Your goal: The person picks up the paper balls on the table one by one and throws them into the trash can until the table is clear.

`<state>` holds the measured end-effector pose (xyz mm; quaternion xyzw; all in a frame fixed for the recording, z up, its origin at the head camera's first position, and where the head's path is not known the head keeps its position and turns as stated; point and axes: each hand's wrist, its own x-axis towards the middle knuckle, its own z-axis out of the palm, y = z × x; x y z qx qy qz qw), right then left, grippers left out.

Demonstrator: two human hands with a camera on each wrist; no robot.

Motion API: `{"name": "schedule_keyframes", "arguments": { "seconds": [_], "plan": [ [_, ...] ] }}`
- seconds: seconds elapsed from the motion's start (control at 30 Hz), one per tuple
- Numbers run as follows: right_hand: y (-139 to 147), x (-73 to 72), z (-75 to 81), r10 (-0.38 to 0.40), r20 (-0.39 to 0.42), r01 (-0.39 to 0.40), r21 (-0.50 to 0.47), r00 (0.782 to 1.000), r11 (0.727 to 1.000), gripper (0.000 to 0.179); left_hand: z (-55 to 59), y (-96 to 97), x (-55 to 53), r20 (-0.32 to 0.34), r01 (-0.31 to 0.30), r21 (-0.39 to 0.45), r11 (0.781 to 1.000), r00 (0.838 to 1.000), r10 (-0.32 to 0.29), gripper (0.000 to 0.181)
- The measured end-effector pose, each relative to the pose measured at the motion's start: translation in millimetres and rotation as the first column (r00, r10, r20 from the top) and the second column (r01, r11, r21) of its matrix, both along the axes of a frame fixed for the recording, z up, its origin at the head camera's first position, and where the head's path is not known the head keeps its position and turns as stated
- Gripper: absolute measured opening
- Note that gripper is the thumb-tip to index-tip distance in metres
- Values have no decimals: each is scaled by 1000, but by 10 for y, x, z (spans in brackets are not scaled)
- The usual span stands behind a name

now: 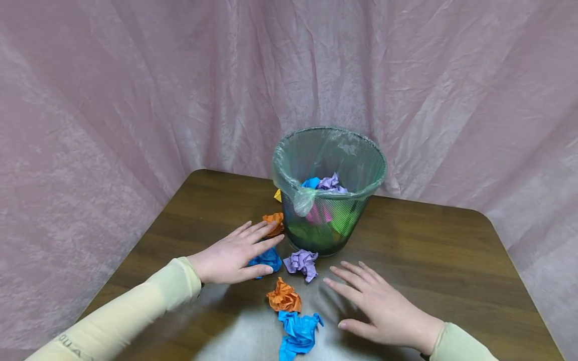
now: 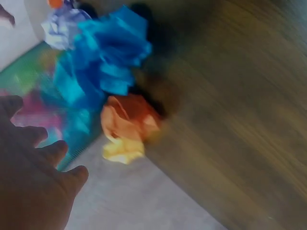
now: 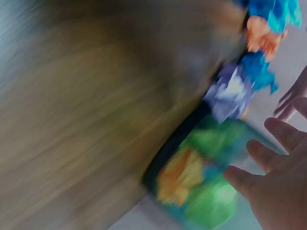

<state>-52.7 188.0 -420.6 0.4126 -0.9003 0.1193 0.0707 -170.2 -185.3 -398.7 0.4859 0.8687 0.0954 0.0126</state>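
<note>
My left hand (image 1: pixel 235 254) is held over the table with straight, spread fingers. Below and behind it lie a crumpled blue paper (image 1: pixel 270 258) and a crumpled orange paper (image 1: pixel 273 223), each partly covered from view; whether the fingers touch them I cannot tell. To the right, my right hand (image 1: pixel 384 311) has its fingers spread and holds nothing. Between the hands sit a purple crumpled paper (image 1: pixel 302 264), a second orange one (image 1: pixel 284 297) and a light blue one (image 1: pixel 299 333). In the left wrist view the left hand (image 2: pixel 33 167) is likewise extended.
A mesh wastebasket (image 1: pixel 371 175) with a green translucent liner stands behind the papers. Inside it are several crumpled papers (image 1: pixel 330 183). A yellow paper (image 1: pixel 277 195) peeks out at its left. Pink curtains (image 1: pixel 244 90) hang behind the wooden table (image 1: pixel 433 250).
</note>
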Motion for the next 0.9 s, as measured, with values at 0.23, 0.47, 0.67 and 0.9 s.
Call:
{"name": "schedule_keyframes", "arguments": {
  "seconds": [0.23,0.47,0.67,0.9],
  "plan": [
    [-403,99,-41,189,-1,-188,70,982,980,76,-17,-240,-176,11,-123,-14,992,992,123,76],
    [-661,109,-107,302,38,-304,145,953,942,66,31,-478,-284,69,-243,3,970,968,242,76],
    [-836,94,-223,386,-58,-366,214,920,905,52,-10,-611,-333,82,-290,17,957,954,288,75],
    [-941,68,-303,412,28,-405,264,911,876,53,-93,-683,-319,99,-313,15,950,946,310,75]
  ]
}}
